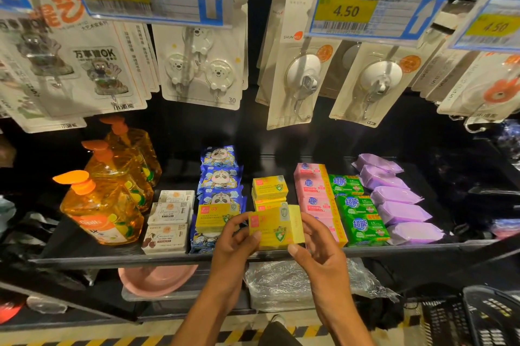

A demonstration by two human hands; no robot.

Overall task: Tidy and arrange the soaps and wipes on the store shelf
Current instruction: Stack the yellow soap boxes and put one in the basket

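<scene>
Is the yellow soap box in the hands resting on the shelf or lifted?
Lifted: left hand and right hand grip the yellow soap box, tilted, before the shelf edge.

- A black metal shelf (112, 261) runs left to right before me, its far back wall dark.
- Price tags (346, 12) hang overhead.
- Near me, a pale floor (126, 330) with yellow-black striping; a black basket (484, 314) stands near right.

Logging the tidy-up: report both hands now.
Left hand: grips the yellow soap box.
Right hand: grips the same box.
</scene>
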